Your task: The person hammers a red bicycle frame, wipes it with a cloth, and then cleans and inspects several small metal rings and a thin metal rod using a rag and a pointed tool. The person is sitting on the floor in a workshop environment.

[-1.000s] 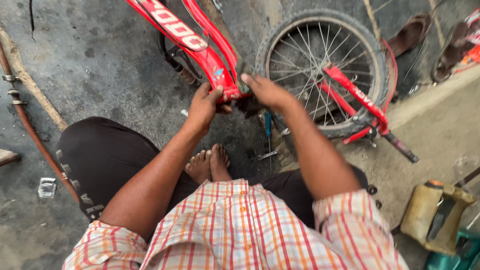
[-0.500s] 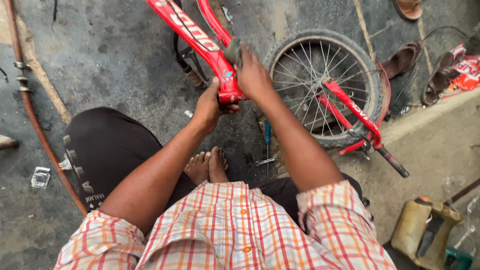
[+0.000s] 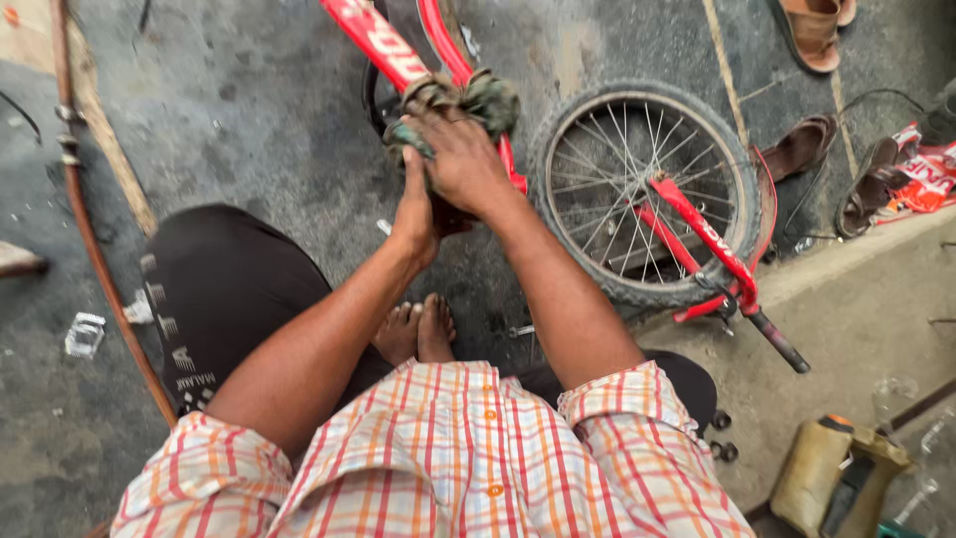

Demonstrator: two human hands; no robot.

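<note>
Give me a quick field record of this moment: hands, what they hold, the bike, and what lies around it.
right hand: pressed on a dirty greenish rag against the red bicycle frame
left hand: gripping the frame just below the right hand, partly hidden by it
bicycle: lying on the concrete floor; spoked wheel to the right, red fork over it
feet: bare, tucked between the knees
nearby: brown sandals upper right, reddish hose along the left, tan container lower right
</note>
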